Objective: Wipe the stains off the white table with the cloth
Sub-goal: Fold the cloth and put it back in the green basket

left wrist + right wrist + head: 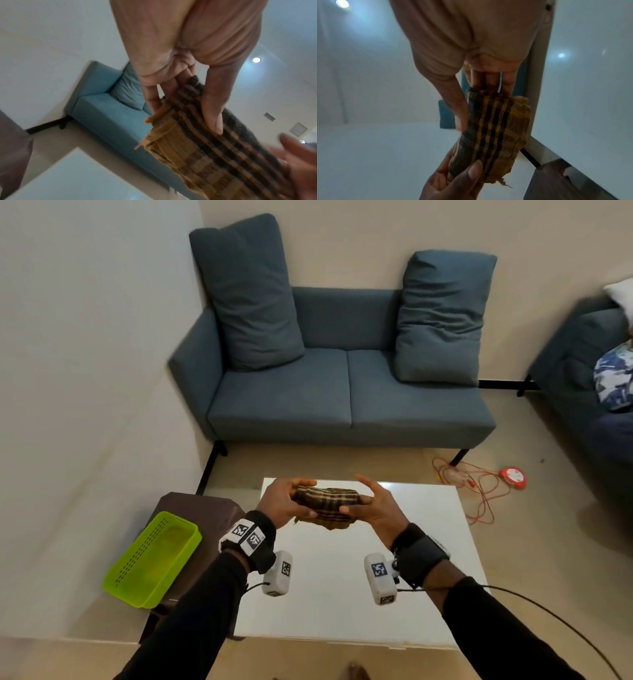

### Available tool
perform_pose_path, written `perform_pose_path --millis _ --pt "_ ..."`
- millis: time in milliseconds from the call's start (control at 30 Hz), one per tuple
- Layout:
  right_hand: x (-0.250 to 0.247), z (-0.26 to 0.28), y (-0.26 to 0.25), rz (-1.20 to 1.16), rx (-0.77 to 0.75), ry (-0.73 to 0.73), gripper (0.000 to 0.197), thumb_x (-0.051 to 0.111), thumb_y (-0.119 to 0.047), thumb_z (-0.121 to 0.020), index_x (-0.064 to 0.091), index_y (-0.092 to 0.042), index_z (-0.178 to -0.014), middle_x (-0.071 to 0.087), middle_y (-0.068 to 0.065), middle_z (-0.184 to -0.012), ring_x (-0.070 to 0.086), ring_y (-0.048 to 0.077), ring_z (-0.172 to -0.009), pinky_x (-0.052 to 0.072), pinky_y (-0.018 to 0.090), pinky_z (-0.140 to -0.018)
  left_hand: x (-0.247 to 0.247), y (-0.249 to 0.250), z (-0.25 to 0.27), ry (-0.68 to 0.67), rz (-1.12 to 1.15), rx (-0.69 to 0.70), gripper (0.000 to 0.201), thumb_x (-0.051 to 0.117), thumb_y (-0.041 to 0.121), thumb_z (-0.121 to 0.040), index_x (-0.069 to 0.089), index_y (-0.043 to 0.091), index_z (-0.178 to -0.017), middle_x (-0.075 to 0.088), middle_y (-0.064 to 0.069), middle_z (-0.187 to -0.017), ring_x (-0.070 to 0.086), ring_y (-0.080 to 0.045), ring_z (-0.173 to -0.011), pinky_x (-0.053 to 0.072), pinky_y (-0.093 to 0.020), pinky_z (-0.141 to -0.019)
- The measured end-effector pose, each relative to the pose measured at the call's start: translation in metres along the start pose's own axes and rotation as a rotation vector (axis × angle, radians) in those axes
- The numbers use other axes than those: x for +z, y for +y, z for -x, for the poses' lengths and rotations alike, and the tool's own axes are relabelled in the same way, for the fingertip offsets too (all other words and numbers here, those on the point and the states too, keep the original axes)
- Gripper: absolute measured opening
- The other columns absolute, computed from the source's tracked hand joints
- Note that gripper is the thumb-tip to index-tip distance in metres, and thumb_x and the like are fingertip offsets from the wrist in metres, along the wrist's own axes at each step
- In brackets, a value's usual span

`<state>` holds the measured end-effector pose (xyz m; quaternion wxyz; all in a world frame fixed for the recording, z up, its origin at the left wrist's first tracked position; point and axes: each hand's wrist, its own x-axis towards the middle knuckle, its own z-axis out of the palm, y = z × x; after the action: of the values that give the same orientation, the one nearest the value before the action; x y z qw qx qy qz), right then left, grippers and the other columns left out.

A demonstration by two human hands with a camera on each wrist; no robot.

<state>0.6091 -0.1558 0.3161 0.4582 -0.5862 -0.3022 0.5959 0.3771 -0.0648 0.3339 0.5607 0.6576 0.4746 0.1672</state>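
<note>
A folded brown and tan checked cloth (327,501) is held in the air over the far part of the white table (342,594). My left hand (301,498) grips its left end, thumb on top and fingers underneath. My right hand (356,505) pinches the right end between thumb and fingers, with the index finger raised. In the left wrist view my thumb (212,115) lies along the cloth (214,162). In the right wrist view the cloth (496,128) hangs between my right thumb (458,108) and the fingers behind it. I see no stains on the table.
A green plastic basket (154,559) sits on a dark brown stool (198,505) left of the table. A blue sofa (342,392) stands beyond the table, another seat (582,392) at the right. A red cable (479,484) lies on the floor.
</note>
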Motion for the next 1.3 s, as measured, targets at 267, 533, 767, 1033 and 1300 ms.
perform_pose_path --millis 267,533,767,1033,1300 --pt "0.018 -0.017 -0.062 1.154 -0.294 0.122 0.028 0.083 -0.02 -0.087 0.073 -0.019 -0.114 0.071 -0.002 -0.101 0.067 0.018 -0.092 0.054 0.027 -0.071 -0.003 0.051 -0.009 0.134 -0.574 0.084 0.026 0.079 0.032 -0.086 0.075 0.02 -0.108 0.075 0.004 -0.095 0.07 -0.011 -0.086 0.059 -0.027 -0.079" --pt "0.017 -0.016 -0.04 1.404 -0.318 0.286 0.025 0.057 -0.041 -0.104 0.072 -0.021 -0.104 0.063 -0.001 -0.094 0.058 0.015 -0.081 0.044 0.024 -0.063 0.019 0.03 -0.006 0.098 -0.183 -0.161 0.021 0.066 0.018 -0.097 0.065 0.015 -0.119 0.073 -0.013 -0.103 0.078 -0.024 -0.066 0.065 -0.034 -0.063" --pt "0.006 -0.002 -0.068 0.584 -0.455 0.211 0.032 0.061 -0.009 -0.104 0.069 -0.023 -0.131 0.076 0.004 -0.108 0.077 0.015 -0.085 0.066 0.035 -0.063 0.007 0.05 0.002 0.238 0.341 0.18 0.025 0.072 0.001 -0.087 0.074 0.005 -0.112 0.072 -0.015 -0.118 0.067 -0.033 -0.117 0.058 -0.048 -0.098" --pt "0.0 0.009 -0.071 -0.048 -0.429 -0.019 0.033 0.079 0.008 -0.083 0.073 0.0 -0.115 0.078 0.015 -0.116 0.075 0.034 -0.112 0.061 0.047 -0.098 0.017 0.06 0.013 0.296 0.809 0.258 0.04 0.054 0.012 -0.097 0.061 -0.006 -0.132 0.066 -0.024 -0.13 0.064 -0.04 -0.12 0.055 -0.047 -0.098" --pt "0.007 0.001 -0.055 0.096 -0.341 -0.067 0.052 0.08 -0.005 -0.089 0.059 -0.017 -0.135 0.074 0.009 -0.121 0.074 0.025 -0.11 0.065 0.043 -0.089 0.029 0.039 0.018 0.343 0.838 0.082 0.055 0.078 0.001 -0.083 0.065 0.017 -0.134 0.065 -0.018 -0.132 0.07 -0.037 -0.112 0.061 -0.046 -0.09"
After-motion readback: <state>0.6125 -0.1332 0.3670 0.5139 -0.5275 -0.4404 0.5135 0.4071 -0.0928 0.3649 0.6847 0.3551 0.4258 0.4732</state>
